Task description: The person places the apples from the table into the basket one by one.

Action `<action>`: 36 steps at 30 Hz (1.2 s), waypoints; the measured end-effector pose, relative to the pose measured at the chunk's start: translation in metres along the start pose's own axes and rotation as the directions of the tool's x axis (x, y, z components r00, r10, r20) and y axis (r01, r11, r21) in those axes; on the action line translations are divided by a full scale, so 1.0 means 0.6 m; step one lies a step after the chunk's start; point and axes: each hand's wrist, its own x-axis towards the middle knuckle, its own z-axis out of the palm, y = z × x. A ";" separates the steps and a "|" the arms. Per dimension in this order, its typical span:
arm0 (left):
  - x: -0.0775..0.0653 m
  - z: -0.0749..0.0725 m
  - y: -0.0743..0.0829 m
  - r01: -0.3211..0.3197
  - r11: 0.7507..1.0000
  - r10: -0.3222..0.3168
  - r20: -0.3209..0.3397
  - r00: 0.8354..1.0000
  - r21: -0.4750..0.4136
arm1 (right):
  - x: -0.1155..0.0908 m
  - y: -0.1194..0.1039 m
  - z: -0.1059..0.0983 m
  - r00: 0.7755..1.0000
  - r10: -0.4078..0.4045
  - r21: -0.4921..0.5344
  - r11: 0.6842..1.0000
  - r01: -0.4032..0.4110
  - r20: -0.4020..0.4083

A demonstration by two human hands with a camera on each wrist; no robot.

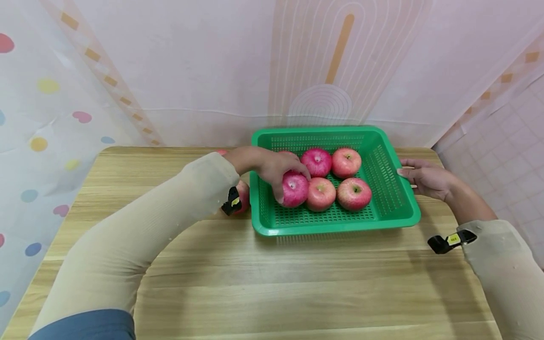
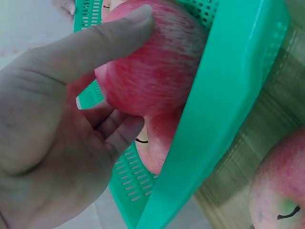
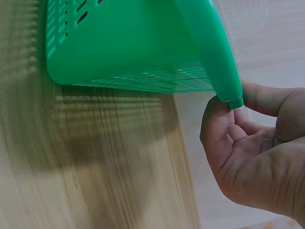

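My left hand (image 1: pixel 278 170) grips a deep pink apple (image 1: pixel 295 190) inside the left end of a green plastic basket (image 1: pixel 331 228). In the left wrist view the thumb lies over this apple (image 2: pixel 152 62) and the fingers curl beneath it, close to the basket wall. Several other apples sit in the basket, among them a darker pink one (image 1: pixel 316 162) and a paler one (image 1: pixel 354 194). At the basket's right rim, my right hand (image 1: pixel 429 179) pinches the edge between thumb and fingers, as the right wrist view shows on the green rim (image 3: pixel 224 71).
Outside the basket's left wall an apple (image 1: pixel 242 196) lies on the wooden table (image 1: pixel 272 283), partly hidden by the left wrist. A sliver of another apple (image 1: pixel 222 152) shows behind the left forearm. A patterned wall covering (image 1: pixel 204 71) rises behind the table.
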 end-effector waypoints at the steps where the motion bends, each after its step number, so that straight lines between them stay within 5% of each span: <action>1: 0.000 0.001 0.000 0.005 1.000 -0.005 0.009 1.000 -0.010 | 0.000 0.000 0.000 1.000 -0.001 0.003 1.000 0.001 0.001; 13: 0.006 0.013 -0.003 0.056 0.996 -0.059 0.051 0.997 0.076 | 0.000 0.000 -0.001 1.000 -0.004 -0.003 1.000 0.004 0.000; 36: 0.008 0.009 0.000 0.111 0.991 -0.118 0.090 0.989 0.079 | -0.001 -0.003 0.002 1.000 0.007 0.016 1.000 -0.007 -0.002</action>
